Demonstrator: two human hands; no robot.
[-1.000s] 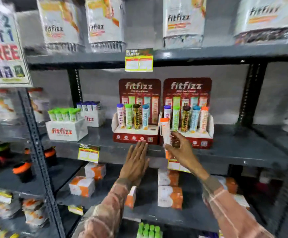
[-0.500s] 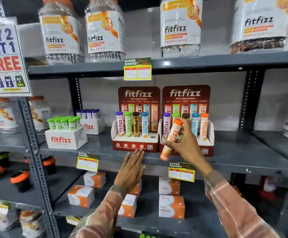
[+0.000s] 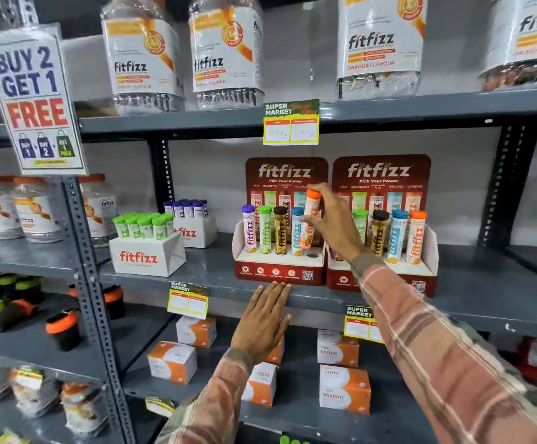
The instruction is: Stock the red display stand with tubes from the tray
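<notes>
Right hand (image 3: 331, 219) holds orange-capped tube (image 3: 309, 219) near-upright, cap up

Jars (image 3: 225, 52) above; boxes (image 3: 344, 389) below.

A single head-worn wide-angle view faces a grey metal shelf unit (image 3: 388, 302) straight on from close range, about level with its middle shelf. Two red display stands (image 3: 284, 174) sit near the centre; jars above and boxes below bend toward the edges. Both forearms reach in from the bottom edge.
</notes>
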